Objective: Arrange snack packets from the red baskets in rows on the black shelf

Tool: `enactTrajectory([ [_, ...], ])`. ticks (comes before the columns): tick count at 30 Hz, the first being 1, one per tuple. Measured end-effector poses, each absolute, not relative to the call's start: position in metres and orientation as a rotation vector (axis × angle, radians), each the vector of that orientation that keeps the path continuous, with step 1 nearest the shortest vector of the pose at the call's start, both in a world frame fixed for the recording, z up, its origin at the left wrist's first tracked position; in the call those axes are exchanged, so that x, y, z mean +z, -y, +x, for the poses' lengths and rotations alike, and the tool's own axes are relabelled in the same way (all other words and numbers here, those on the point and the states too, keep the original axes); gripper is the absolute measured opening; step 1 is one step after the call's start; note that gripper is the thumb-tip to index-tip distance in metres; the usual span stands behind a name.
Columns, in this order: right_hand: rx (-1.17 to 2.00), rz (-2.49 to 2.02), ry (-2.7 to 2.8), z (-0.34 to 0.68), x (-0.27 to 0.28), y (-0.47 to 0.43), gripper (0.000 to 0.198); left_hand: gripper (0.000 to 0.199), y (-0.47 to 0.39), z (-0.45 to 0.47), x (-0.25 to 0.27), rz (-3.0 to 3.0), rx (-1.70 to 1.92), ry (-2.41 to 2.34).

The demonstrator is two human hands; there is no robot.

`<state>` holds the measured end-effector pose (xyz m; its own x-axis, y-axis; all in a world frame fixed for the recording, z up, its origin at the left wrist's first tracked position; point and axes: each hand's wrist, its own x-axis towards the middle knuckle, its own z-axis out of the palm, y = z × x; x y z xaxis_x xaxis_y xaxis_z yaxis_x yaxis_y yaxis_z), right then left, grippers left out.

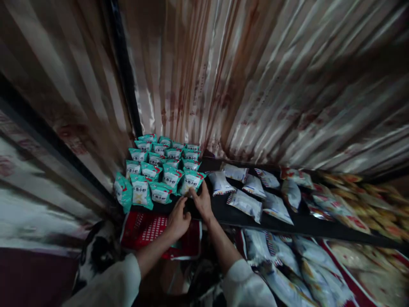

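Observation:
Teal-and-white snack bags (139, 191) stand in close rows on a dark shelf, in the corner beside a wrapped wall. My right hand (201, 201) is at the front right bag of these rows, its thumb across the front and its fingers at the right edge. That snack bag (191, 182) leans back slightly. Just below and to the left is my left hand (178, 219), with loosely bent fingers apart and nothing in them. Its fingertips come close to the bag's lower edge; whether they touch is unclear.
White snack bags (246, 204) lie loosely on the shelf to the right, with yellowish packs (370, 200) farther along. Below are a red crate (128, 238) and boxes of more white bags (281, 260). A dark post (126, 72) rises at the left corner. Plastic sheeting (249, 76) covers the walls.

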<state>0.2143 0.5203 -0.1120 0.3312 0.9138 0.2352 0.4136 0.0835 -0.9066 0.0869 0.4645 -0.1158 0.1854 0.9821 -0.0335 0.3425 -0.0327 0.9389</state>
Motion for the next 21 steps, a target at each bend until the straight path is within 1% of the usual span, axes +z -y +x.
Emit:
enactTrajectory([
  [4,0.622,-1.506,1.205,0.212,-0.114,-0.512,0.075,0.055,-0.465,0.086,-0.111,1.529,0.887,-1.314],
  [6,0.598,-1.500,1.132,0.209,-0.113,-0.503,0.074,0.050,-0.462,0.084,-0.109,1.523,0.905,-1.332],
  [8,0.554,-1.486,1.040,0.203,-0.110,-0.487,0.066,0.044,-0.456,0.079,-0.109,1.524,0.899,-1.342],
  [10,0.552,-1.476,1.018,0.195,-0.110,-0.464,0.052,0.037,-0.447,0.073,-0.112,1.542,0.853,-1.348],
  [12,0.649,-1.476,1.134,0.185,-0.115,-0.439,0.036,0.032,-0.435,0.065,-0.119,1.575,0.754,-1.369],
  [13,0.732,-1.473,1.231,0.180,-0.119,-0.427,0.032,0.031,-0.430,0.061,-0.125,1.584,0.673,-1.391],
  [15,0.837,-1.501,1.414,0.169,-0.134,-0.409,0.031,0.033,-0.422,0.052,-0.137,1.571,0.474,-1.432],
  [17,0.878,-1.653,1.475,0.161,-0.152,-0.401,0.030,0.034,-0.419,0.044,-0.152,1.521,0.305,-1.457],
  [19,0.935,-1.854,1.491,0.155,-0.172,-0.404,0.026,0.031,-0.421,0.037,-0.168,1.469,0.220,-1.477],
  [21,1.022,-1.993,1.511,0.151,-0.190,-0.412,0.026,0.027,-0.426,0.033,-0.182,1.424,0.181,-1.486],
])
